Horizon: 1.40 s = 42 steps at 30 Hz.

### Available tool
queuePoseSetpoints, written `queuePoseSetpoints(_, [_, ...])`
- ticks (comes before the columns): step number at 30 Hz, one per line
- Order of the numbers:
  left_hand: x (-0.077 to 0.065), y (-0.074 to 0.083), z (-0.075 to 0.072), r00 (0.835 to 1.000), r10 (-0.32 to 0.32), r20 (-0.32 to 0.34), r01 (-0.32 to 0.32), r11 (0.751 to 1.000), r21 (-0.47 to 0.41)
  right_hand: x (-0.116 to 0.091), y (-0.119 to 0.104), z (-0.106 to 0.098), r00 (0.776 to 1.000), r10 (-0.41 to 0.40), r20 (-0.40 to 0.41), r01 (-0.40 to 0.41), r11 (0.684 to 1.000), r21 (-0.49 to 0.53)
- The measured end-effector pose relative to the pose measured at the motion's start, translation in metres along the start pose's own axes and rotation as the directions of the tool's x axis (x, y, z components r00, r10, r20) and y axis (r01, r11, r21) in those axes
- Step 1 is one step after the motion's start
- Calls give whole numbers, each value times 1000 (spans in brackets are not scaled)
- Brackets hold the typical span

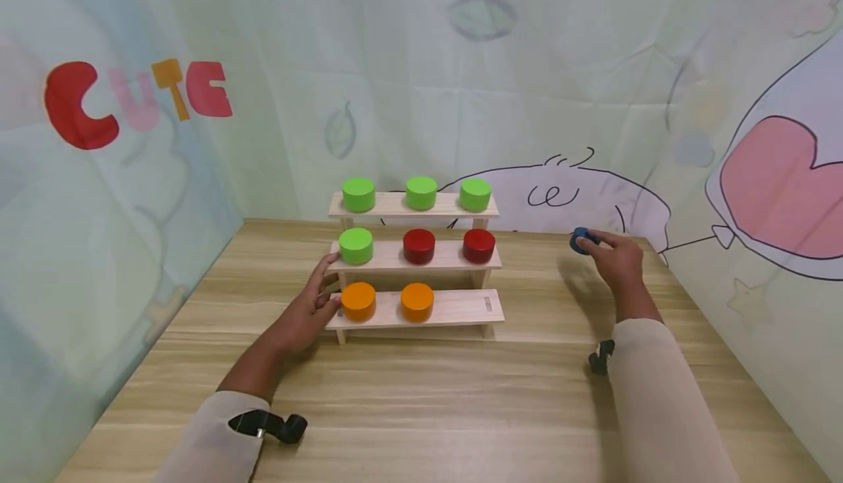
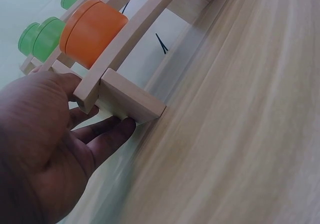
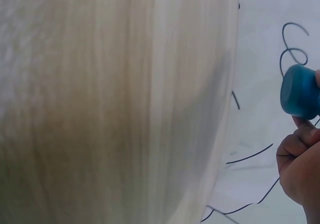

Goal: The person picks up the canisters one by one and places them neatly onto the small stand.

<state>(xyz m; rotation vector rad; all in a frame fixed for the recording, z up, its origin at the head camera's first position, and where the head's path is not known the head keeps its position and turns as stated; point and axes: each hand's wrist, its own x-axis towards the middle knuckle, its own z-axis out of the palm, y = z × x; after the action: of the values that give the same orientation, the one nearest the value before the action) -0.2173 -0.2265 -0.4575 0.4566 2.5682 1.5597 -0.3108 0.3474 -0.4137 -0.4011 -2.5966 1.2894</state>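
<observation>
A three-step wooden rack (image 1: 454, 310) stands on the table, bearing short round cylinders. Green cylinders (image 1: 421, 193) line the top step, and another green one is at the left of the middle step beside two red cylinders (image 1: 418, 246). Two orange cylinders (image 1: 358, 301) sit on the bottom step, whose right end is bare. My left hand (image 1: 308, 315) holds the rack's left end, the thumb at the bottom step and fingers along the side support (image 2: 131, 96). Off to the right, my right hand (image 1: 617, 260) pinches a blue cylinder (image 3: 298, 91) above the table.
The wooden table (image 1: 421, 402) ends at a printed cloth backdrop (image 1: 395, 66) behind the rack. More cloth hangs along the left and right sides. A black camera mount (image 1: 270, 424) shows at the left sleeve, another mount (image 1: 601, 357) at the right.
</observation>
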Motion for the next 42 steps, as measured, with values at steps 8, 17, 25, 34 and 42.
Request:
queuePoseSetpoints(8, [0,1,0,1000,8,2,-8,1000,8,-9,-17,5,991,-101,-92,110,989,101])
queuePoseSetpoints(17, [2,0,2,1000,8,1,-8,1000,6,-26,-39,11,980,-161,-118,180,969,171])
queuePoseSetpoints(25, [2,1,2,1000,10,3,-10,1000,8,-50,-61,18,956,-269,-117,292,920,263])
queuePoseSetpoints(34, [1,2,2,1000,-13,-7,13,1000,18,-76,-86,26,908,-396,-135,419,857,299])
queuePoseSetpoints(42, [1,0,1,1000,4,-13,-4,1000,29,-102,-101,26,875,-468,-123,482,819,312])
